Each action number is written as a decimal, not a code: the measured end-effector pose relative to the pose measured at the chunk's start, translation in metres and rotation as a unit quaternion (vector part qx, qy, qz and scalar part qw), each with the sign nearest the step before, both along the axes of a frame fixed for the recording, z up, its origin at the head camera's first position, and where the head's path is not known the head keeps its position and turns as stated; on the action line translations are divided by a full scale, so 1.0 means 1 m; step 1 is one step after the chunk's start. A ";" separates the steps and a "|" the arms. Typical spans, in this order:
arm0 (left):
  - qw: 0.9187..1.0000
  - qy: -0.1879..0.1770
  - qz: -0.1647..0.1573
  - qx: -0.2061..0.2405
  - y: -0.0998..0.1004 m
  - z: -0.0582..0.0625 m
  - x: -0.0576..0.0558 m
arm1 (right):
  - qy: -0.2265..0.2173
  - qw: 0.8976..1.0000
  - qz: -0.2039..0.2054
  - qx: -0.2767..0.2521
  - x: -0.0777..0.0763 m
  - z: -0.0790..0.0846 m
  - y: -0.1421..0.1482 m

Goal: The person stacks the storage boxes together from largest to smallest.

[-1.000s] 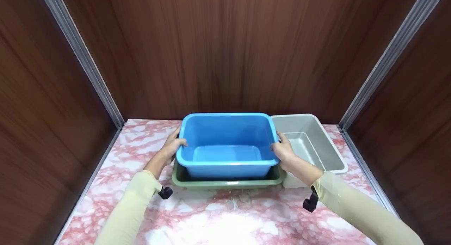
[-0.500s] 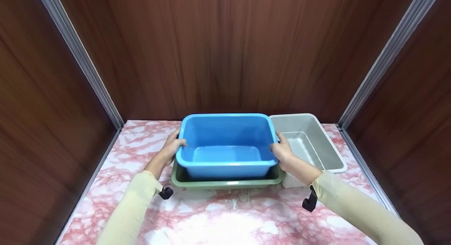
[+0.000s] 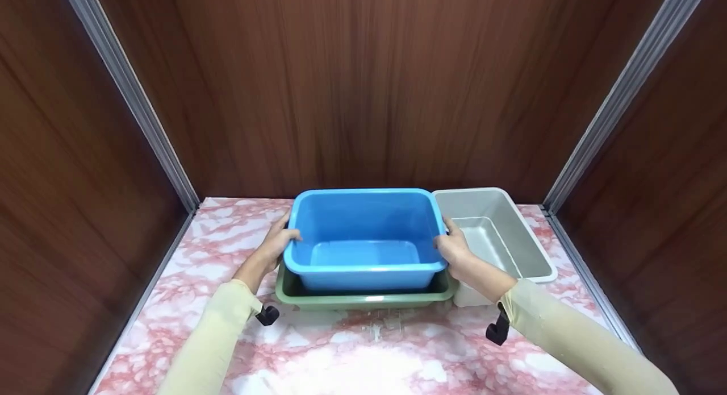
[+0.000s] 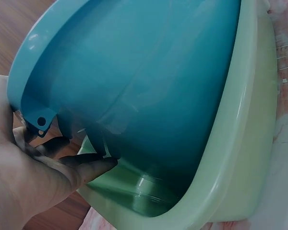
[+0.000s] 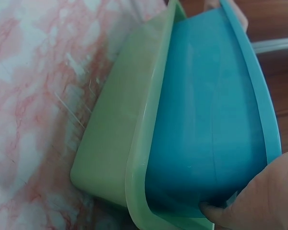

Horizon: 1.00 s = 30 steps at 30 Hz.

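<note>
A blue plastic basin (image 3: 366, 278) sits partly down inside a green basin (image 3: 363, 300), its rim standing above the green one. My left hand (image 3: 276, 244) grips the blue basin's left rim, thumb over the edge and fingers beneath on the outside. On the opposite side, my right hand (image 3: 455, 250) holds the right rim the same way. The left wrist view has the left hand (image 4: 43, 167) with fingertips under the blue rim, by the outer wall. In the right wrist view, the right hand (image 5: 264, 196) lies against the blue basin's (image 5: 206, 120) end.
A grey-white basin (image 3: 528, 236) stands to the right, close beside the green one. The pink marbled tabletop (image 3: 318, 349) is bounded by dark wood panels (image 3: 352, 88) at the back and both sides, with metal posts (image 3: 133, 94) in the corners.
Both hands keep their hold on the blue basin, and it stays within the green one. The whole scene sits slightly lower in the head view.
</note>
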<state>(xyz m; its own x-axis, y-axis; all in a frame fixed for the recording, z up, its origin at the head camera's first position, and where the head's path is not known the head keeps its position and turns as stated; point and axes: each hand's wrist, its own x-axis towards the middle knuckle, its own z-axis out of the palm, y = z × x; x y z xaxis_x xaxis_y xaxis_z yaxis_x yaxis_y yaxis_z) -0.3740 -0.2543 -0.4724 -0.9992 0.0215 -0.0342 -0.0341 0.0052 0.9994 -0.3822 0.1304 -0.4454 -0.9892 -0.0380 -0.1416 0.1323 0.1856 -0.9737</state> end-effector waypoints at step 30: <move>1.000 -0.026 -0.004 -0.007 -0.005 0.001 0.006 | -0.015 1.000 0.010 0.002 0.000 -0.002 -0.004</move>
<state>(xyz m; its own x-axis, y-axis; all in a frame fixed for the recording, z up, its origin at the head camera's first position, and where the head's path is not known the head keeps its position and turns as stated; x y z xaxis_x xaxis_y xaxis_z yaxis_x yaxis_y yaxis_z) -0.3683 -0.2593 -0.4709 -0.9959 0.0287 -0.0859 -0.0853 0.0202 0.9961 -0.3822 0.1260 -0.4471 -0.9837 -0.0563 -0.1707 0.1571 0.1926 -0.9686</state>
